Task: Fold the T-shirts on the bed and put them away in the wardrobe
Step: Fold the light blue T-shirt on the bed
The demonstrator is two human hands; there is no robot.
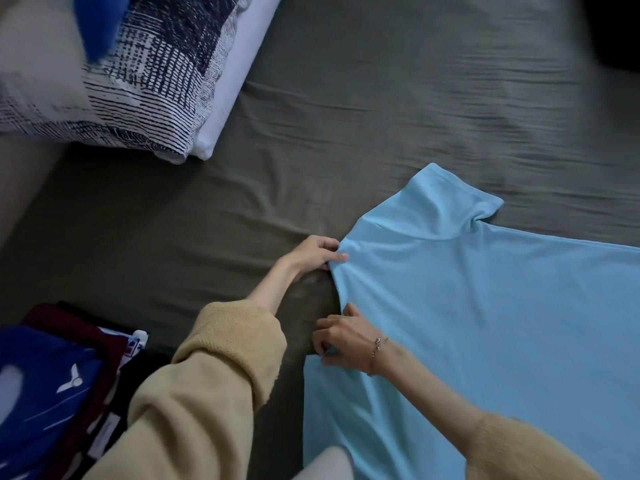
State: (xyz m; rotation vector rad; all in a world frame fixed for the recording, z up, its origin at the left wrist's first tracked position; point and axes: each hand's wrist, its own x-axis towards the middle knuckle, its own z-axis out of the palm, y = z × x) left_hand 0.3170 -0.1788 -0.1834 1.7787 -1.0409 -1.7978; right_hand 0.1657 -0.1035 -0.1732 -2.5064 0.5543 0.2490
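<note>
A light blue T-shirt (pixel 485 323) lies spread flat on the dark grey bed sheet (pixel 381 109), its collar end toward the left and one sleeve pointing up. My left hand (pixel 317 252) pinches the shirt's shoulder edge by the neck. My right hand (pixel 341 337), with a bracelet at the wrist, pinches the neckline edge a little nearer to me. Both arms wear tan knitted sleeves.
A pile of other garments (pixel 62 382), blue, maroon and black, lies at the lower left on the bed. A patterned navy-and-white pillow (pixel 138 74) on a white pillow (pixel 239 81) sits at the upper left. A pale object (pixel 329 462) shows at the bottom edge.
</note>
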